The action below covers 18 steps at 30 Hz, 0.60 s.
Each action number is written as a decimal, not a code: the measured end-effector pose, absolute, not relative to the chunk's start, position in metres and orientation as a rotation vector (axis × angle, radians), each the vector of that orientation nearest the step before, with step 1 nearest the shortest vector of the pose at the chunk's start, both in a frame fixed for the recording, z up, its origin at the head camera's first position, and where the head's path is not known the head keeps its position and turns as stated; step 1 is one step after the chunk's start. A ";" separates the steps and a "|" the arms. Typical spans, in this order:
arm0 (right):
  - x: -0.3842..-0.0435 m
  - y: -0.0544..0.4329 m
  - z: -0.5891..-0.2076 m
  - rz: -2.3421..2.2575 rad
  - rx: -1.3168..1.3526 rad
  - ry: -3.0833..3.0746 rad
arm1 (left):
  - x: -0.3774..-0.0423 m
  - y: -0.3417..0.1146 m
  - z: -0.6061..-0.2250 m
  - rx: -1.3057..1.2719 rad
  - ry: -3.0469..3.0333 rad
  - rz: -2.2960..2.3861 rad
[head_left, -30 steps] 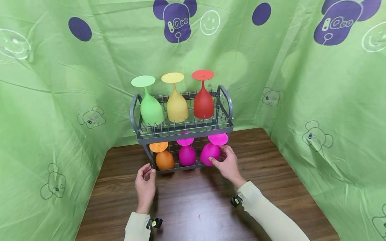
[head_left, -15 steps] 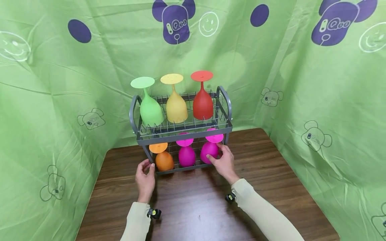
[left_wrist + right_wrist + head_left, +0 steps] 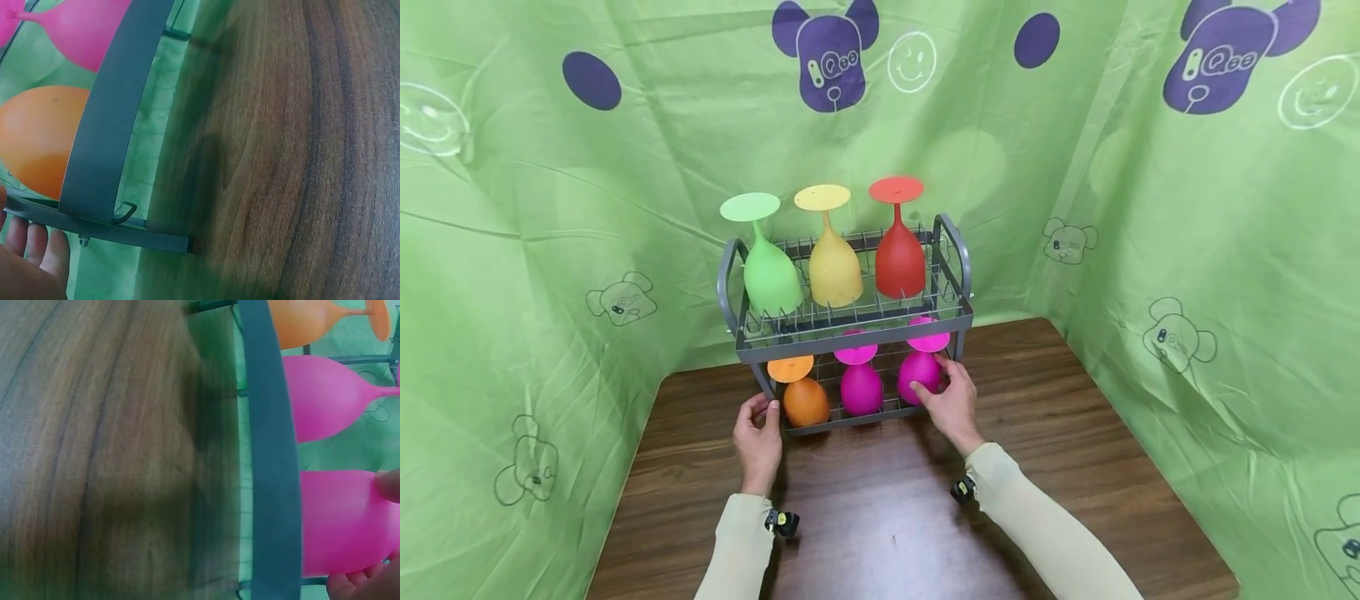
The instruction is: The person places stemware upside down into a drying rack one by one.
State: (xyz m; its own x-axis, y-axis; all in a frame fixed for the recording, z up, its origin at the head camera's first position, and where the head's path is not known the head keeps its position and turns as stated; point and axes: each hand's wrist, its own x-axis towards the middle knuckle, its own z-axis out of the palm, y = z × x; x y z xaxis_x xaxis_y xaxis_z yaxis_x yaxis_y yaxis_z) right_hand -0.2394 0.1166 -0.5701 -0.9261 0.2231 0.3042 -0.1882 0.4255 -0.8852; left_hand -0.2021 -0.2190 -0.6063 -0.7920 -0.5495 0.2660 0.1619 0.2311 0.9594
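A two-tier dark grey dish rack (image 3: 850, 339) stands on the table. My right hand (image 3: 953, 408) holds a magenta wine goblet (image 3: 919, 373), upside down at the right of the lower tier. In the right wrist view, thumb and fingers lie on opposite sides of that goblet's bowl (image 3: 344, 519), its mouth behind the rack's front rail (image 3: 272, 456). At the rack's lower left, my left hand (image 3: 757, 442) grips the side post, its fingers (image 3: 56, 253) curled behind the bar. Beside the held goblet, another magenta goblet (image 3: 861, 390) and an orange goblet (image 3: 807, 403) stand inverted.
On the upper tier stand inverted green (image 3: 771, 279), yellow (image 3: 835, 271) and red (image 3: 900, 262) goblets. The upper tier overhangs the lower goblets' bases. A wooden table (image 3: 880, 508) extends in front, and green printed fabric (image 3: 685, 183) encloses the back and sides.
My right hand has moved the right magenta goblet slightly back and made it more upright in the lower tier. My left hand has shifted a little up along the rack's left side.
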 end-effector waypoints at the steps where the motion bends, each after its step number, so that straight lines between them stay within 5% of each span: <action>1: -0.239 0.117 -0.572 1.501 -0.028 -2.307 | -0.203 -0.218 -0.606 0.355 -1.935 -1.607; 18: -0.238 0.119 -0.589 1.419 -0.060 -2.352 | -0.207 -0.218 -0.613 0.356 -1.873 -1.638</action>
